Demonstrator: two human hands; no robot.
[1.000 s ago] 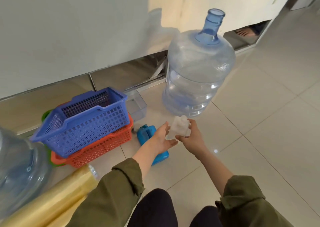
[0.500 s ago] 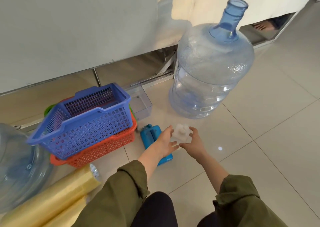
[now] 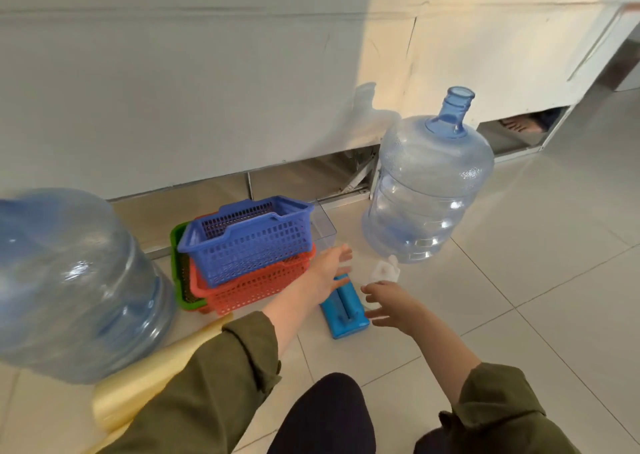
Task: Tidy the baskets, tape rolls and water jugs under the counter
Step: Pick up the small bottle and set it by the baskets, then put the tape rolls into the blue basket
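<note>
Pale floor tiles run up to the white counter front, which has a low gap along its foot. An upright water jug, clear blue and uncapped, stands on the floor in front of that gap. A second jug fills the near left, blurred and close to me. Between them sits a stack of baskets: the blue basket on top, nested in the red basket, with a green basket showing at the left edge. A clear plastic box sits just behind the stack's right side. Yellow rolls lie on the floor under my left sleeve.

My left hand reaches forward with fingers spread, released, holding nothing, over the far end of a blue block lying on the tiles. My right hand is also spread and empty, just right of the block. A small white plastic piece sits just beyond my right fingertips, near the upright jug's base; I cannot tell whether it rests on the floor.
</note>
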